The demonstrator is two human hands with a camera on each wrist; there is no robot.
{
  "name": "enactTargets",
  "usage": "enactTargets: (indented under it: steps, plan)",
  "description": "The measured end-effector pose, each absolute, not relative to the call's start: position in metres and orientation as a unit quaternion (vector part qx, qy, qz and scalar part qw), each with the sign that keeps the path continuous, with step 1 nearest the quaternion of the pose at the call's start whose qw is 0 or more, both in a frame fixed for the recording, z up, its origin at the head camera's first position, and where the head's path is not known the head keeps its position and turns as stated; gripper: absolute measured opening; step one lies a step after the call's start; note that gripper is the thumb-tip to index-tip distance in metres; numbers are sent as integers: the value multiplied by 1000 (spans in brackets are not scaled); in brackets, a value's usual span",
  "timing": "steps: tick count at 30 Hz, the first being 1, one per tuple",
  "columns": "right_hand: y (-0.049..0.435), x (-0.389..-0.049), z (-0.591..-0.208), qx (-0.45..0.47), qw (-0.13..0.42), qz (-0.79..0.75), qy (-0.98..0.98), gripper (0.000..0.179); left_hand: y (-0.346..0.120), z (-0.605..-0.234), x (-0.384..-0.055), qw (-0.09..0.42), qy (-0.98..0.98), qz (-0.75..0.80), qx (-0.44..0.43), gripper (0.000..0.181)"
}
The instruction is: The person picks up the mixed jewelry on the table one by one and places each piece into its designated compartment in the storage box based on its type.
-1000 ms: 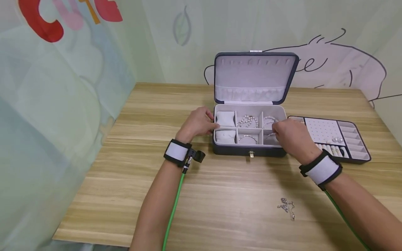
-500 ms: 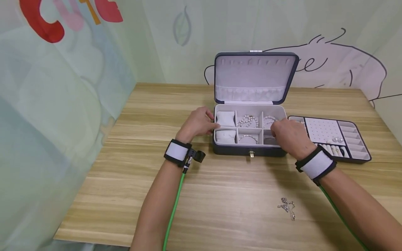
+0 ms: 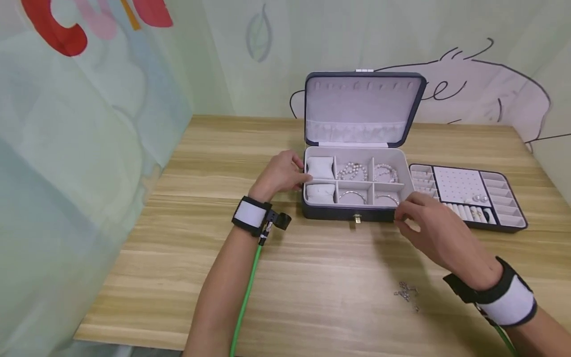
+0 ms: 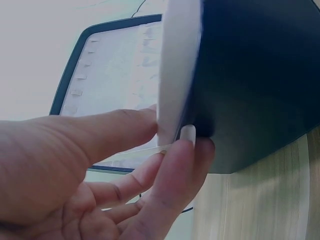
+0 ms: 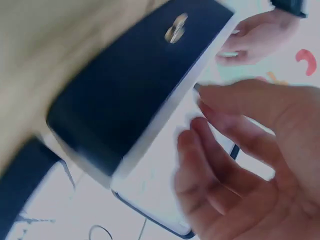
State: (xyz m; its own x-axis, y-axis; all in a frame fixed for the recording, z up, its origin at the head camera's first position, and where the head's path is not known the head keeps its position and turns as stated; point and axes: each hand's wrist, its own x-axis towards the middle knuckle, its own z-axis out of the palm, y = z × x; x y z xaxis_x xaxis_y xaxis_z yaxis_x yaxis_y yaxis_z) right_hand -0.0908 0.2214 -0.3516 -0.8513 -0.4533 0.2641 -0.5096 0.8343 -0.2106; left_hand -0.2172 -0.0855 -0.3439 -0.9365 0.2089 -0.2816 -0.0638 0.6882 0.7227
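Note:
A dark blue jewelry box [image 3: 330,213] stands with its lid [image 3: 363,109] up. My left hand [image 3: 282,173] pinches its left wall, thumb on the white rim and fingers against the dark outside, as the left wrist view shows. Just off the box's front right corner, my right hand [image 3: 434,225] is loosely curled with nothing in it. Inside the box, one bangle [image 3: 387,199] lies in the front right compartment and another bangle [image 3: 352,197] in the front middle one. Pearl bracelets [image 3: 352,171] fill the back middle and back right compartments. Two white cushions [image 3: 320,167] sit at the left.
A jewelry tray [image 3: 506,208] lies right of the box, with pearl earrings [image 3: 479,198] and rings [image 3: 477,214] in it. Nearer the front, a silver chain [image 3: 406,292] rests on the wooden table [image 3: 312,287]. A printed cloth [image 3: 250,74] hangs behind.
My right hand has come out of the front right compartment and drawn back toward the front right, leaving the bangle there in view. The left hand has stayed at the box's left wall.

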Motion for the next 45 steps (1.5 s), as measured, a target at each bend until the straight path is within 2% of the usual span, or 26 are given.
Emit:
enactTargets:
  steps: [3,9,14,19,26,36,41,45]
  plan:
    - [226,-74,-362,285,58,139,-947,22,-86,-344,-217,174,904,390,38,37]
    - [235,-58,-377,293,-111,117,-942,22,-85,-343,-217,172,905,388,39,37]
    - [243,-53,-383,293,-170,106,-935,32,-85,-344,-217,174,905,387,37,38]
    - [247,-52,-387,294,-183,114,-931,34,-86,-343,-218,178,904,388,35,39]
    - [249,-58,-388,302,-167,143,-928,31,-86,-342,-218,182,901,392,30,38]
    - [256,-73,-379,237,-196,401,-863,15,-85,-343,-218,180,903,388,35,38]
    - [256,-76,-378,204,-221,466,-832,8,-85,-342,-217,183,902,389,34,38]
    - [254,-77,-374,185,-232,472,-830,12,-85,-342,-217,185,901,390,33,39]
